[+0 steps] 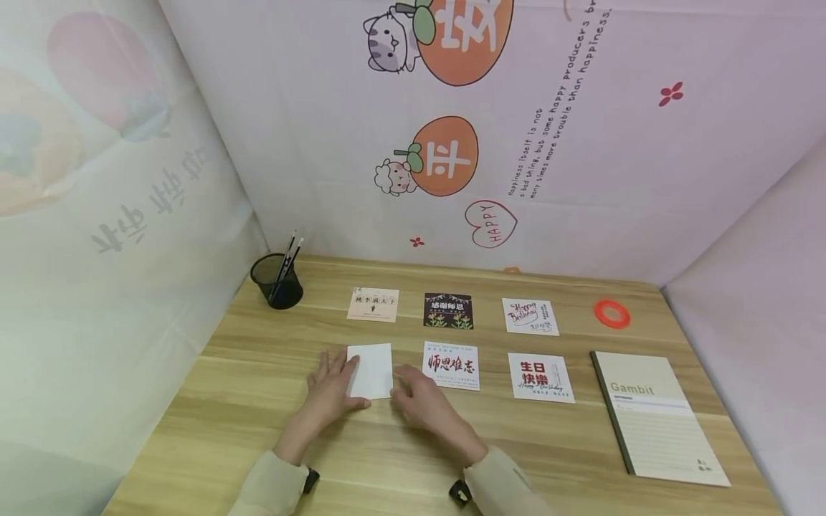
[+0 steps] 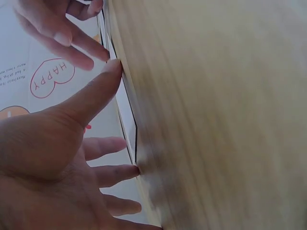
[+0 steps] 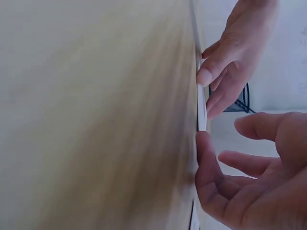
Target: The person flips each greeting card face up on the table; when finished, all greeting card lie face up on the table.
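A square blank white card (image 1: 373, 371) lies flat on the wooden table. At its left and lower edges rests my left hand (image 1: 330, 395), fingers spread and thumb along the near side. My right hand (image 1: 426, 403) touches the card's right edge with a fingertip, its other fingers loosely bent. From the left wrist view, the card (image 2: 125, 108) appears nearly edge-on beside the left thumb and fingertips. Both hands also show in the right wrist view, where the card's thin edge (image 3: 201, 108) runs between them.
Printed cards lie in two rows, including a red-lettered card (image 1: 452, 365), a birthday card (image 1: 540, 378) and a black card (image 1: 448, 311). A mesh pen cup (image 1: 277, 283) stands back left. A red tape roll (image 1: 611, 314) and a notebook (image 1: 660, 416) lie at right.
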Motion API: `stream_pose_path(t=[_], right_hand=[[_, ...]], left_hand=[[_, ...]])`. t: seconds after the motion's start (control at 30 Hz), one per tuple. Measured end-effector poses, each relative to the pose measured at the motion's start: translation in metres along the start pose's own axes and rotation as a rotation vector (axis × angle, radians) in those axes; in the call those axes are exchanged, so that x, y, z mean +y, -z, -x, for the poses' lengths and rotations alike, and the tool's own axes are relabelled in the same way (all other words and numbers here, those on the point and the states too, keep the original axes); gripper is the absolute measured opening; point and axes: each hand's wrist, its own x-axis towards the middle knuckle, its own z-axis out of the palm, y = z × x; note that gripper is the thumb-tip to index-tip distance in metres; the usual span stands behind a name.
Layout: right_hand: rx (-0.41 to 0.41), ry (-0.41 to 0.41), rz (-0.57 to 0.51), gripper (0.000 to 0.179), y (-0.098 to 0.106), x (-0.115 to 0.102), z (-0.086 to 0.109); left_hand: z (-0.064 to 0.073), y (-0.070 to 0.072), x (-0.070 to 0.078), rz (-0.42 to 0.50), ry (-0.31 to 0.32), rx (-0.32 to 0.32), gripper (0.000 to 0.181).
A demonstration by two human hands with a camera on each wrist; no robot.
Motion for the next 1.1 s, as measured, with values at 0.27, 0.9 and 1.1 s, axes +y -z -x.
stream_pose_path(t=[0.27,0.9,1.1], right_hand=[[-0.028,0.015,0.079,0.041,-0.005,-0.013,-0.017],[0.038,-0.047,-0.133,0.043,-0.009,-0.011,-0.026],[0.071,-0.029,-0.130,0.041,-0.012,-0.008,-0.028]], left_hand=[[0.001,0.000,0.000,0.004,0.003,0.003,0.082],[-0.002,-0.001,0.007,-0.008,-0.003,-0.035,0.074],[-0.001,-0.002,0.006,-0.010,-0.003,-0.023,0.073]])
